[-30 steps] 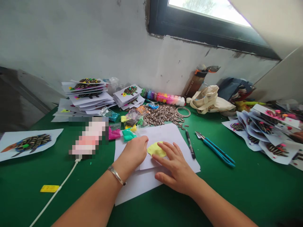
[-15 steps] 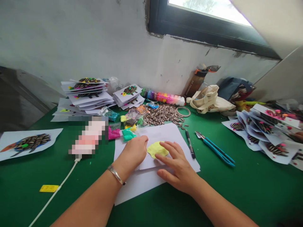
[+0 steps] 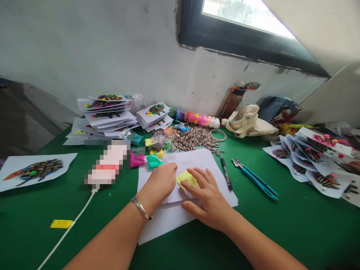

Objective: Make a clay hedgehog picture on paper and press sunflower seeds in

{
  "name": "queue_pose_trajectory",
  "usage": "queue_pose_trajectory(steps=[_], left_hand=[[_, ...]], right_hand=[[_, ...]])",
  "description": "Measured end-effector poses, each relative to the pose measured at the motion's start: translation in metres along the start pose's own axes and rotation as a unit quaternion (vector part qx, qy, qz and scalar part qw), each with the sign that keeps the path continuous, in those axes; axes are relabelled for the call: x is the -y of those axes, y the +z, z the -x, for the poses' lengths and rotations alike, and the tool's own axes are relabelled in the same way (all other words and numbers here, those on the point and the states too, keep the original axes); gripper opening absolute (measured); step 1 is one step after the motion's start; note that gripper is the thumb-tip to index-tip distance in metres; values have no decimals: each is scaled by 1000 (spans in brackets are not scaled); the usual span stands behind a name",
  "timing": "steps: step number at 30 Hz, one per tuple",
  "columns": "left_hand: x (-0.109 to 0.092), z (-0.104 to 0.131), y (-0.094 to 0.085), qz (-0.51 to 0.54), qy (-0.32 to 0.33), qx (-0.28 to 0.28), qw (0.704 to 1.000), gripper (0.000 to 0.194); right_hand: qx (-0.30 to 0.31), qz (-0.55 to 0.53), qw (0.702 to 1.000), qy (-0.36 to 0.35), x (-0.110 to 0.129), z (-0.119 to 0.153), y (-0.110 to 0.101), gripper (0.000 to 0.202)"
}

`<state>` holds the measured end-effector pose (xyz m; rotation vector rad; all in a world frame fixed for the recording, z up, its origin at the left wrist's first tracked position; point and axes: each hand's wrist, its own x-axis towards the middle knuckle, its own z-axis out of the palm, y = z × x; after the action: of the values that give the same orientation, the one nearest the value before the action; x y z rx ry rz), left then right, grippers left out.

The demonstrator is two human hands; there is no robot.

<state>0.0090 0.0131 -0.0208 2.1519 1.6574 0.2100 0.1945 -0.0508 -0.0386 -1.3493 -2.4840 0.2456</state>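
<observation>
A flattened piece of pale yellow clay (image 3: 184,177) lies on the white paper (image 3: 153,225) before me. My right hand (image 3: 206,197) reaches over it from the right with spread fingers, and the fingers cover its right part. Whether they press on the clay or hover just above, I cannot tell. At the clay's left edge rests my left hand (image 3: 161,182), its fingers curled in and its knuckles up. What those fingers hold, if anything, is hidden. A silver bracelet (image 3: 140,208) circles the left wrist.
Behind the paper are clay packets (image 3: 137,157) and a sunflower seed pile (image 3: 194,137). A pen (image 3: 226,172) and a blue utility knife (image 3: 257,180) lie rightward. Seed-picture stacks (image 3: 112,122) stand at left; more pictures (image 3: 306,153) lie right, beside another person's hand (image 3: 354,165).
My right hand has shifted slightly left and covers more of the clay. My left hand stays curled beside it. The whole view has moved a little.
</observation>
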Motion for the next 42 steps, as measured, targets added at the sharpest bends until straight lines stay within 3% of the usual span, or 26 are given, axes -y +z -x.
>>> queue_pose_trajectory(steps=[10, 23, 29, 35, 42], left_hand=[[-1, 1, -1, -2, -4, -1, 1000, 26], [-2, 0, -2, -4, -8, 6, 1000, 27], [-3, 2, -4, 0, -12, 10, 1000, 27], [-3, 2, -5, 2, -14, 10, 1000, 27], [2, -2, -4, 10, -19, 12, 1000, 28]], right_hand=[[-5, 28, 999, -27, 5, -2, 7, 39], [5, 42, 999, -30, 4, -5, 8, 45], [13, 33, 999, 4, 2, -6, 8, 49], [19, 37, 999, -16, 3, -5, 9, 50], [8, 51, 999, 7, 6, -13, 6, 53]])
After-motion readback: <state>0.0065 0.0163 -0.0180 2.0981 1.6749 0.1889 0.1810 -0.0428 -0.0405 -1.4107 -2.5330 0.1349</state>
